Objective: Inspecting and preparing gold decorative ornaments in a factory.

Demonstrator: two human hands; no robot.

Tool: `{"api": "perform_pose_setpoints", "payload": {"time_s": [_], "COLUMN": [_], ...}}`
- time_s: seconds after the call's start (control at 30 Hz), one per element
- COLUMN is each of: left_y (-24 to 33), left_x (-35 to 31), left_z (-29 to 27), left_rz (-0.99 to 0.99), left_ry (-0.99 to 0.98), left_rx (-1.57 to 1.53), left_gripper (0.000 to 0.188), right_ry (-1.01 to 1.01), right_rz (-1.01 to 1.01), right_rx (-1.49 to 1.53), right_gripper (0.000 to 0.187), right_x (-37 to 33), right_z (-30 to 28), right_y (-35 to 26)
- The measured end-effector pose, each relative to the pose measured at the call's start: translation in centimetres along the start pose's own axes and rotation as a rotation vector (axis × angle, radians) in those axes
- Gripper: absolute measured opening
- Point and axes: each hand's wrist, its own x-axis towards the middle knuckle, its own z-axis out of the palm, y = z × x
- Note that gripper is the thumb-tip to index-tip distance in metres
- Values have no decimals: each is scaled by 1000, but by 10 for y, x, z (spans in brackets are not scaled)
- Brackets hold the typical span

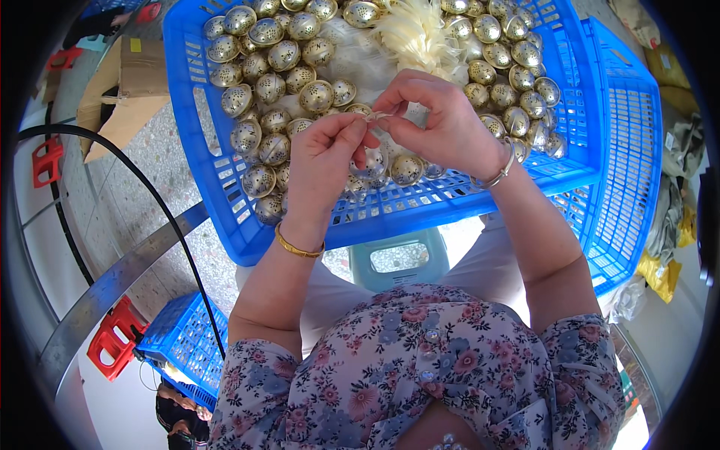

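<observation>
Over the near part of a large blue plastic basket (337,234), both my hands meet fingertip to fingertip. My left hand (328,154) is closed, thumb against forefinger, on a thin cream strand (377,116). The other end of this strand is pinched by my right hand (442,124), its fingers curled. Whether it is a string or a feather quill cannot be made out. Just beyond my hands, a bunch of cream feathers (417,34) lies in the basket. Around it are many gold-coloured, egg-shaped perforated metal balls (316,96), heaped on both sides.
A second blue basket (630,157) stands against the right side. On the left are a cardboard box (135,86), a black cable (161,202) and a metal rail (124,262). Lower left are a red stool (114,341), another blue basket (184,337) and a person (180,420).
</observation>
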Motion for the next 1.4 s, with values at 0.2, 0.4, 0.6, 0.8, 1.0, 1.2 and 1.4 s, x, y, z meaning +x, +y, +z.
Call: {"api": "perform_pose_setpoints", "payload": {"time_s": [0.2, 0.4, 0.6, 0.8, 1.0, 1.2, 1.4], "left_y": [2, 2, -1, 3, 4, 4, 2], "left_x": [0, -1, 0, -1, -2, -2, 0], "left_z": [1, 4, 3, 5, 3, 2, -2], "left_rz": [5, 19, 4, 5, -25, -33, 2], "left_ry": [46, 31, 2, 9, -6, 8, 33], "left_rx": [10, 40, 48, 82, 116, 149, 106], "left_gripper": [17, 16, 14, 14, 16, 15, 13], "right_ry": [187, 128, 111, 117, 108, 84, -23], "right_rz": [-118, -242, -192, -131, -104, -62, -57], "right_rx": [-41, -218, -259, -236, -227, -180, -191], "right_gripper": [13, 11, 10, 9, 8, 8, 34], "right_x": [3, 2, 1, 2, 2, 2, 2], "right_z": [-6, 5, 8, 2, 0, -3, -16], "right_y": [-6, 1, 1, 1, 1, 1, -4]}}
